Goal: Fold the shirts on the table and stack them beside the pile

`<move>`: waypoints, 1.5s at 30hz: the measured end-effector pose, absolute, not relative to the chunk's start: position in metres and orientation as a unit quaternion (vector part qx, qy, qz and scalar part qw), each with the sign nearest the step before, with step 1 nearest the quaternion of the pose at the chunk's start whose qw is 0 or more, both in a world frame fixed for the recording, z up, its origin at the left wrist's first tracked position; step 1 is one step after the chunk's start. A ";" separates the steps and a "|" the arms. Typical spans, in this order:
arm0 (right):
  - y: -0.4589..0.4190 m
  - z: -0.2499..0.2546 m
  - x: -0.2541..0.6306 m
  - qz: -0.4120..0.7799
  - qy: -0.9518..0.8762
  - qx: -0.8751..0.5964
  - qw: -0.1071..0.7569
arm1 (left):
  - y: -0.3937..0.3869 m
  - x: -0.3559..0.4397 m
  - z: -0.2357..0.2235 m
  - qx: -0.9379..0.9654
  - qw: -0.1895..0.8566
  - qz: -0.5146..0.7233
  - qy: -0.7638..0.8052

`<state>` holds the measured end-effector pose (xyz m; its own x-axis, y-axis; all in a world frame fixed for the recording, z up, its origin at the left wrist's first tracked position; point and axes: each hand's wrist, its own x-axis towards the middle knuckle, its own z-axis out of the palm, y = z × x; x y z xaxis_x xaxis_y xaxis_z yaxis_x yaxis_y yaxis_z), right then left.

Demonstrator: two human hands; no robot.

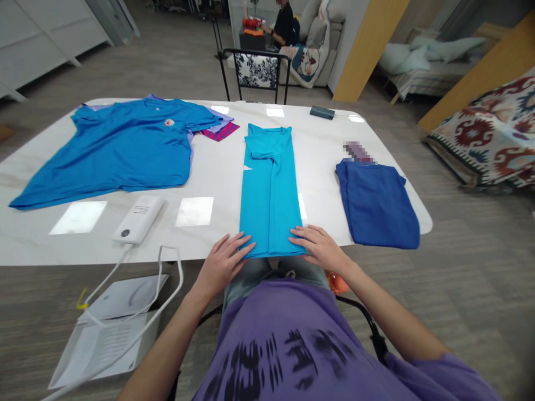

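Note:
A turquoise T-shirt (284,195) lies on the white table, folded lengthwise into a narrow strip with its collar at the far end and a sleeve folded over on top. My left hand (223,260) rests on its near left corner, fingers stretched out over the hem. At the near right corner my right hand (320,245) lies with its fingers spread on the cloth. Both hands sit at the table's front edge. To the left, a blue T-shirt (129,147) is spread flat over other garments, of which purple and pink-striped parts (223,131) show.
On the right lies a folded dark blue garment (378,203), with a blurred-out item (358,151) behind it. A white device with a cable (140,220) is at the front left. A dark case (322,112) lies at the back. Beyond stand a chair (257,69) and a seated person (284,25).

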<state>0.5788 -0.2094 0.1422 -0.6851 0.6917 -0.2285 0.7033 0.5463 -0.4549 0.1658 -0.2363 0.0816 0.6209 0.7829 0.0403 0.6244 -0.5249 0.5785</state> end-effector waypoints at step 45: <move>0.029 0.031 0.546 -0.260 0.740 0.619 0.043 | 0.000 0.278 0.006 0.709 0.353 0.106 0.602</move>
